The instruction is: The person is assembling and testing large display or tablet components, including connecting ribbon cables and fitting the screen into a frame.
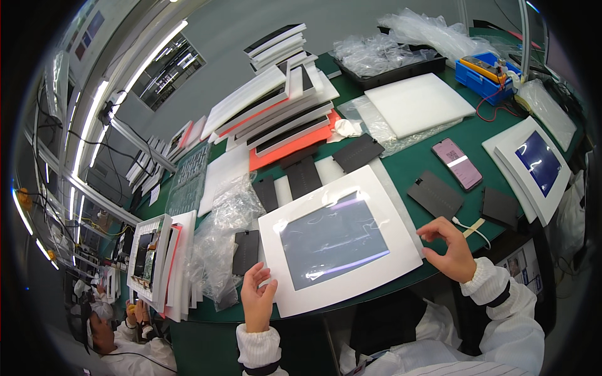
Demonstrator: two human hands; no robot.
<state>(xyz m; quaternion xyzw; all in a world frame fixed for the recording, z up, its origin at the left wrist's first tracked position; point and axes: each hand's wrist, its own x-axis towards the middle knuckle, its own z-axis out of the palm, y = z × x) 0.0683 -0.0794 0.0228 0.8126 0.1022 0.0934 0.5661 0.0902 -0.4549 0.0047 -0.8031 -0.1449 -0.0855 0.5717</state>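
A white framed display panel lies in front of me, its grey screen covered with glossy, wrinkled film. My left hand is beside its lower left edge, thumb and fingers apart; whether a fingertip touches the frame I cannot tell. Just off the right edge is my right hand, fingers bent and thumb spread, with nothing in it. Dark grey flat boxes lie around the panel: one by my left hand, another beyond my right hand. A white cable lies near my right fingers.
Framed panels and foam sheets are piled at the back. Clear plastic bags lie left, beside upright panels. At right are a phone, another display and a blue box. A co-worker sits at lower left.
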